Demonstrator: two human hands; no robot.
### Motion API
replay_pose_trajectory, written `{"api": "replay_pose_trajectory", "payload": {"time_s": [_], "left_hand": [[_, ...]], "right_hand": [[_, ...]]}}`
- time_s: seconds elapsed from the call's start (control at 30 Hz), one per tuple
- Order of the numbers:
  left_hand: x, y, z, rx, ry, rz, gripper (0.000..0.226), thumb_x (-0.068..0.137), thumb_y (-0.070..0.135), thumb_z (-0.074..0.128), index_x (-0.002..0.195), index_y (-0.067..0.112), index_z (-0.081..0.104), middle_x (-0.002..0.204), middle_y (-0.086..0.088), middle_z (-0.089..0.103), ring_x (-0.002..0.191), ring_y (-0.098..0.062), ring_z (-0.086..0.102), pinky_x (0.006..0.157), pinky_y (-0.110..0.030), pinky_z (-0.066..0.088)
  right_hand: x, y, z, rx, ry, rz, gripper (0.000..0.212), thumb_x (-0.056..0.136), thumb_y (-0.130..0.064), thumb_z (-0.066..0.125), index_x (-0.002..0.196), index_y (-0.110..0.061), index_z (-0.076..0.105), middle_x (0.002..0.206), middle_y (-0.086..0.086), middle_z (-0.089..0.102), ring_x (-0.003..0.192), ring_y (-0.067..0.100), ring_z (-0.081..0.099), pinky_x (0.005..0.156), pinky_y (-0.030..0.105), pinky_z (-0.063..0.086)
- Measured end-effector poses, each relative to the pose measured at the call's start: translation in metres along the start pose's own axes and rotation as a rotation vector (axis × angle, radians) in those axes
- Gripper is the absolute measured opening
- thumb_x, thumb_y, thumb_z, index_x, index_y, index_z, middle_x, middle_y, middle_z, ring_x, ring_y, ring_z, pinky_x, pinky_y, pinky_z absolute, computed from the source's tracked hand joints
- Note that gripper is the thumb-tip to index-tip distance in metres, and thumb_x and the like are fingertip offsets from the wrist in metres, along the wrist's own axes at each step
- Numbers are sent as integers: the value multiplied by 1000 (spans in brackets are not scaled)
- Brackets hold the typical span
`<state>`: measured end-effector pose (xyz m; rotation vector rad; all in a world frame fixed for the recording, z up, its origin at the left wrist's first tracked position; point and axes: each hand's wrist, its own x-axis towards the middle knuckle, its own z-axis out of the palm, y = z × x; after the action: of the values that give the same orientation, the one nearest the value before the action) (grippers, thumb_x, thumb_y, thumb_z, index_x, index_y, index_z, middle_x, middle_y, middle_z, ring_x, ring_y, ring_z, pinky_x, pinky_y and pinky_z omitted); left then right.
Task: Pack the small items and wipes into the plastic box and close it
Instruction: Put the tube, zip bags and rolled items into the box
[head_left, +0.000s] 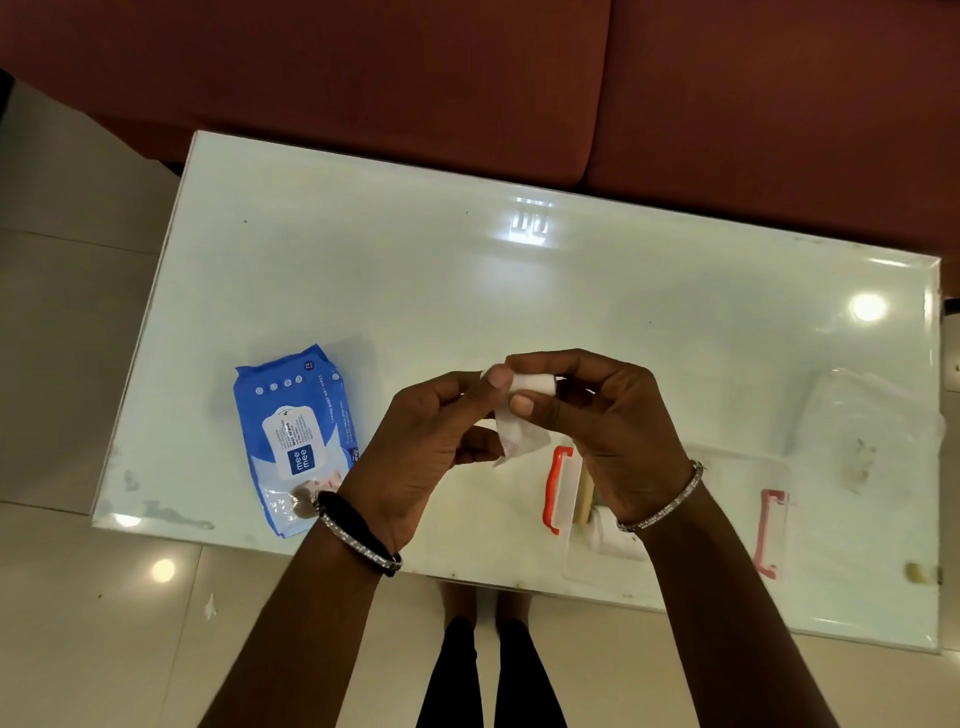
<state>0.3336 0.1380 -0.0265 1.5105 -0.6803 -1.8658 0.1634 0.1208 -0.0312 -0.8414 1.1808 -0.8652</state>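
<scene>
Both hands hold a small white roll (535, 385) above the table, its loose end hanging down between them. My left hand (431, 447) pinches its left end and my right hand (608, 421) pinches its right end. A blue pack of wet wipes (293, 436) lies flat on the table to the left of my hands. The clear plastic box (717, 467) with orange-red clips (557, 488) sits near the front edge, partly hidden under my right wrist. Some small items (584, 501) lie inside it.
The white glass table (467, 291) stands in front of a dark red sofa (519, 78). A clear plastic piece, perhaps a lid or a bag (867, 421), rests at the right end. A small yellowish object (917, 571) lies at the front right corner.
</scene>
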Motion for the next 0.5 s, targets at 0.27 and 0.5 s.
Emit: {"api": "replay_pose_trajectory", "payload": {"time_s": [0.27,0.5], "left_hand": [[5,-4,5,1,60,99,50,70,32,72,116,12,68,106,-12,75,101,-25,71,88,-35,57],[6,-14,10,81,60,132,48,72,30,75,118,20,67,112,-14,70,110,-32,65,95,-43,55]], "right_hand": [[-9,0,-5,242,6,146,41,78,-14,70,117,-3,67,113,17,71,97,31,72,77,37,58],[-9,3,-14,147,71,200,40,68,-24,77,106,-12,73,91,15,77,83,27,75,69,31,60]]}}
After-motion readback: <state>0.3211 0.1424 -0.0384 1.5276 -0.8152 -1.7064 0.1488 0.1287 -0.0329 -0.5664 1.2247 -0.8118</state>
